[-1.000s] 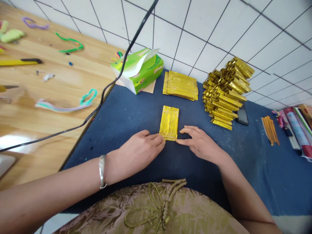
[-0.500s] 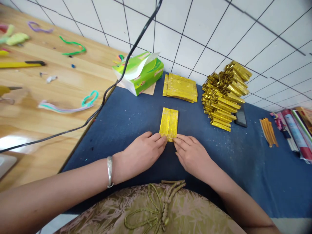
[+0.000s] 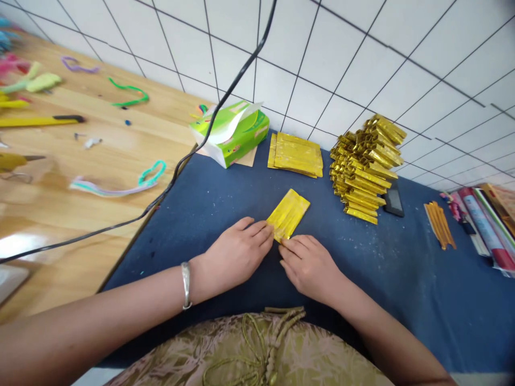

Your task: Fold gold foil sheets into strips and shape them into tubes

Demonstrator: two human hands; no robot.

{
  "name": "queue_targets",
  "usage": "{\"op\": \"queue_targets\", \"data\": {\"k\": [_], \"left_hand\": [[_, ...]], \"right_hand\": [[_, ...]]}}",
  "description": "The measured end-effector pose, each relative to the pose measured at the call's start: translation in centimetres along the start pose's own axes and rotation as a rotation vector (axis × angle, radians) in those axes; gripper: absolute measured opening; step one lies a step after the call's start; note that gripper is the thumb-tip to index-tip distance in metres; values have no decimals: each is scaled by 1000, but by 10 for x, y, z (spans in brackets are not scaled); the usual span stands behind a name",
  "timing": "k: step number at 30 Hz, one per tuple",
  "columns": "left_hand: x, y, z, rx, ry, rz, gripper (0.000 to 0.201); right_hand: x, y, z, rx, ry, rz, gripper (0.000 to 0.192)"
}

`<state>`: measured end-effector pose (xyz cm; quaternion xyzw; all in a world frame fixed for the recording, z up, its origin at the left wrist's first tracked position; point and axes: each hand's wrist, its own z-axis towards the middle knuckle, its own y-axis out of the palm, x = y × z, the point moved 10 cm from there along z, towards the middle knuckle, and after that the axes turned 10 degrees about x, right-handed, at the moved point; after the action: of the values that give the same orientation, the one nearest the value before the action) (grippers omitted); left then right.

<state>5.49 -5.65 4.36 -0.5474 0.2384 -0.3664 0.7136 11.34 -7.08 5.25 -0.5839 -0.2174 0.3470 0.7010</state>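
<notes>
Left hand [image 3: 239,254] and right hand [image 3: 313,268], fingers bunched narrow, both touch near end of slanted gold foil piece [image 3: 288,214], pinching or pressing can't tell, midway between worktop's [image 3: 402,279] front and back edges; uneven push from 1 hand could crease it crooked

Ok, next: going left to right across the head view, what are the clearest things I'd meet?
Yellow tool with a black end → green fuzzy wire → silver bracelet → left hand → folded gold sheet → gold pile → orange strips → red-ended roll.
</notes>
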Motion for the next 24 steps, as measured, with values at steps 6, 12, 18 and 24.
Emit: {"op": "queue_targets", "data": {"k": [6, 12, 18, 24], "left_hand": [[0, 2, -1, 25, 18, 32, 33], [1, 4, -3, 2, 13, 28, 33], [4, -6, 3, -13, 14, -39, 28], [27, -4, 0, -33, 92, -231, 32]], "right_hand": [[-5, -2, 1, 5, -21, 49, 28], [4, -7, 1, 18, 2, 53, 23], [28, -8, 2, 51, 89, 28, 25], [46, -1, 1, 78, 213, -27, 32]]}}
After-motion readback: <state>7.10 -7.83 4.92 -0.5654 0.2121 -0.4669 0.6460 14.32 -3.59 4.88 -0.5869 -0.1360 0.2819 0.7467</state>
